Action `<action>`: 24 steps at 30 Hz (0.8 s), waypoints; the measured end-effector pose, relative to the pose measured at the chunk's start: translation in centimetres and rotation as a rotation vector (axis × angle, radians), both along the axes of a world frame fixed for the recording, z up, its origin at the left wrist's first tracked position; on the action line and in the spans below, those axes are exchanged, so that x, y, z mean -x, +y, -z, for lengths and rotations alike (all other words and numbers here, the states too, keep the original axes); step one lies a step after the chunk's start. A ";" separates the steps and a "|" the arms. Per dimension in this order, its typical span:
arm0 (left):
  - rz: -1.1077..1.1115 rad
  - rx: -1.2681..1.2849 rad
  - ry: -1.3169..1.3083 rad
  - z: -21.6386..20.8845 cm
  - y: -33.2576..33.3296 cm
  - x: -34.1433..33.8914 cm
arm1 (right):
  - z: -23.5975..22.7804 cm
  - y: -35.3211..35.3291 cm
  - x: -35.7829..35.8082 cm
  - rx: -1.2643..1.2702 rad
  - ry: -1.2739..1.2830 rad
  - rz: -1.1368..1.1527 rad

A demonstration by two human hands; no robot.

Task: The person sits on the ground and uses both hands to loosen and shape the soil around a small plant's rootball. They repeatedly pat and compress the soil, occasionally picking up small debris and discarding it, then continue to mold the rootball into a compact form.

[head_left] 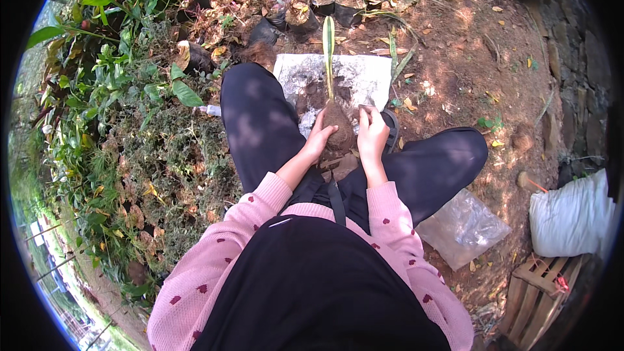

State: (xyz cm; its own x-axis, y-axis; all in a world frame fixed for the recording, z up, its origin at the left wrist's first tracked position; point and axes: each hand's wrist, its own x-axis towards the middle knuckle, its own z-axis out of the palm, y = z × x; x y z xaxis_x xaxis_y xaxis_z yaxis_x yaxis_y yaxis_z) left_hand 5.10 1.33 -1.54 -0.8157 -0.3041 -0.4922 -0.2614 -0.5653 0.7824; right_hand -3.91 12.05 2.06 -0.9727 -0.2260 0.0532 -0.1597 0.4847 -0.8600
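Between my knees stands a brown soil ball [337, 129] with one tall leaf [329, 52], green with pale yellow edges, rising upright from its top. My left hand [317, 135] grips the ball's left side, thumb lying toward its front. On the other side, my right hand [372, 131] is closed in a pinch just right of the ball; whatever its fingertips hold is too small to make out. Beneath and beyond the ball, a white sheet [296, 68] smeared with dark soil is spread on the ground.
Potted plants in dark bags [348, 12] line the far side. Dense low greenery [169, 149] grows at left. A clear plastic bag [465, 227] lies beside my right knee. Farther right are a white sack [569, 214], a wooden crate [538, 292] and a stone wall [582, 84].
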 end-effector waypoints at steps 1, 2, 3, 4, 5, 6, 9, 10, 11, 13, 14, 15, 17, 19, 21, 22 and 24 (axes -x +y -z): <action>0.010 0.023 0.012 0.4 0.3 0.1 | -0.1 -0.1 -0.3 -0.027 0.045 -0.049; 0.021 0.046 0.024 0.7 0.5 0.3 | 0.0 -0.5 -0.6 -0.015 0.061 -0.048; 0.028 0.067 0.048 1.0 0.8 0.5 | 0.2 -0.7 -0.8 -0.002 0.112 -0.060; 0.036 0.088 0.072 1.2 1.0 0.8 | 0.5 -0.9 -1.0 -0.015 0.139 -0.080; 0.043 0.109 0.096 1.5 1.2 1.0 | 0.7 -1.0 -1.3 -0.027 0.166 -0.099; 0.056 0.183 0.047 2.0 1.2 1.1 | 0.6 -1.2 -1.7 -0.102 0.125 -0.144; -0.010 -0.021 0.195 5.9 0.3 0.9 | 1.3 -1.8 -2.8 -0.145 0.131 -0.377; -0.030 -0.124 0.232 4.7 0.4 1.3 | 1.1 -1.5 -2.7 -0.253 0.126 -0.489; -0.060 -0.160 0.183 3.6 0.3 1.7 | 1.0 -1.4 -2.3 -0.237 0.162 -0.492; -0.134 -0.224 0.078 1.3 -0.2 1.6 | 0.2 -1.7 -2.2 -0.194 0.227 -0.514; -0.105 -0.212 0.203 3.6 -0.5 1.2 | -0.2 -1.6 -2.0 -0.172 0.188 -0.552; -0.133 -0.218 0.185 3.9 -0.7 1.2 | -0.5 -1.6 -2.1 -0.145 0.213 -0.577; -0.187 -0.231 0.148 4.5 -0.9 1.2 | -0.8 -1.6 -2.4 -0.090 0.261 -0.625; -0.176 0.030 0.065 2.5 -0.6 1.9 | -0.4 -1.4 -2.0 0.174 0.080 -0.606; -0.203 -0.026 0.081 2.7 -1.0 2.0 | -0.5 -1.2 -1.4 0.575 -0.263 -0.538; -0.223 -0.130 0.127 2.4 -0.9 2.0 | -0.8 -1.3 -0.7 0.691 -0.315 -0.430; -0.228 -0.101 0.160 3.0 -1.2 2.2 | -1.1 -0.3 0.1 0.507 -0.275 -0.227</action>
State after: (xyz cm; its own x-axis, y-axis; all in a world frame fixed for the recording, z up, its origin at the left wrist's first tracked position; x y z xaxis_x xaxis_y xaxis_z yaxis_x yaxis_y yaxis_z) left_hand 2.92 0.16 -4.57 -0.8013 -0.4445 -0.4003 0.0036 -0.6728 0.7399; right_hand -4.00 11.71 3.17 -0.8967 -0.4410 -0.0375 0.0493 -0.0153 -0.9987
